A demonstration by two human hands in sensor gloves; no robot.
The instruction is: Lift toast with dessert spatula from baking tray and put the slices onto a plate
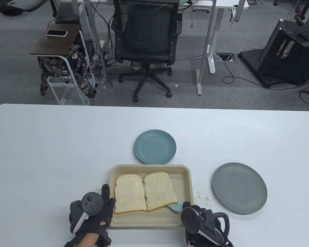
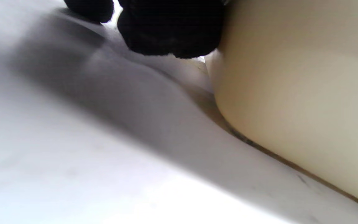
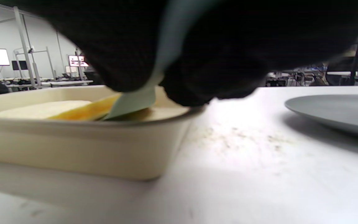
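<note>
A beige baking tray near the table's front edge holds two slices of toast side by side, the left slice and the right slice. My right hand grips a pale blue dessert spatula; its blade is tucked under the right slice's near right corner, which the right wrist view shows slightly raised over the spatula. My left hand rests with straight fingers against the tray's left side; its fingertips touch the tray wall.
A blue-green plate lies just behind the tray. A larger grey plate lies to the tray's right, also seen as the grey plate in the right wrist view. Crumbs dot the table between tray and grey plate.
</note>
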